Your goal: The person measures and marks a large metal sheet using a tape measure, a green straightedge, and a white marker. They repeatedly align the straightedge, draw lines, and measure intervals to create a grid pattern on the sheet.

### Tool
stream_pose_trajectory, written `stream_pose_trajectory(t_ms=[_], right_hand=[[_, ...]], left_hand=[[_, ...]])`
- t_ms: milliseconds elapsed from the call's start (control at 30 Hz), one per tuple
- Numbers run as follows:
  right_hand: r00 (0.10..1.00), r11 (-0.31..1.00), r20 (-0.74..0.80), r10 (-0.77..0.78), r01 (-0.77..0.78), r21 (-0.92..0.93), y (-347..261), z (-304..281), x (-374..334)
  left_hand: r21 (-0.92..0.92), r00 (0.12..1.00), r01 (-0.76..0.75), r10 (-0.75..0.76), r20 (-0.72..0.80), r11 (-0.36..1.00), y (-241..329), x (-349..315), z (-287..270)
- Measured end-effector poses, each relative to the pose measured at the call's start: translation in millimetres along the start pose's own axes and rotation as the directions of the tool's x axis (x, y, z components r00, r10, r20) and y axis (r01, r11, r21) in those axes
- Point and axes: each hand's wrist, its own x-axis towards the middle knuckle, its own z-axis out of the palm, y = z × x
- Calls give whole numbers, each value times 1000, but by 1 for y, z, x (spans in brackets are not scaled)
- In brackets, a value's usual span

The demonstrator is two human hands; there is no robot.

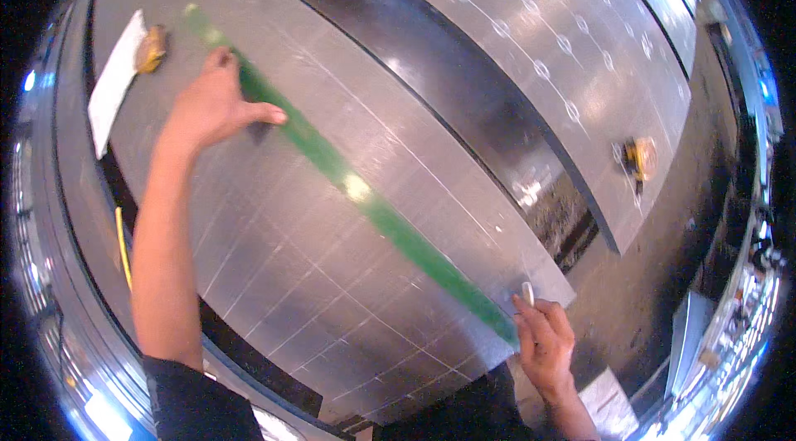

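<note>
A long green straightedge lies diagonally across a grey metal sheet marked with white chalk lines. My left hand presses on its far-left part, thumb and fingers spread apart. At the strip's near-right end, my right hand is closed around a short white piece of chalk. The right fingers are beside the strip's end; whether they touch it, I cannot tell. A dark patch shows under the left thumb, too unclear to name.
A yellow tape measure and a white paper sheet lie at the far left. A second metal sheet with chalk marks, bearing another tape measure, stands across a dark gap. A thin yellow stick is beside my left forearm.
</note>
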Motion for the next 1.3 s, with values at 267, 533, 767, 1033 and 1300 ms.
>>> stream_pose_trajectory(t_ms=[267, 533, 767, 1033, 1300], right_hand=[[937, 942, 100, -333, 328, 65, -80, -3, 200], [866, 859, -127, -484, 498, 120, -181, 104, 359], [848, 834, -165, -504, 527, 159, -210, 133, 376], [789, 787, -29, -613, 613, 72, -210, 120, 372], [820, 829, 128, -557, 557, 42, -175, 94, 320]], left_hand=[[-30, 989, 112, -109, 99, 993, 10, -7, -3], [-92, 979, 168, -155, 133, 981, 19, -11, -14], [-127, 978, 173, -156, 138, 977, 17, -16, -16], [-99, 984, 155, -145, 102, 983, 17, -10, -9], [-36, 973, 157, -148, 180, 987, 16, -1, -8]])
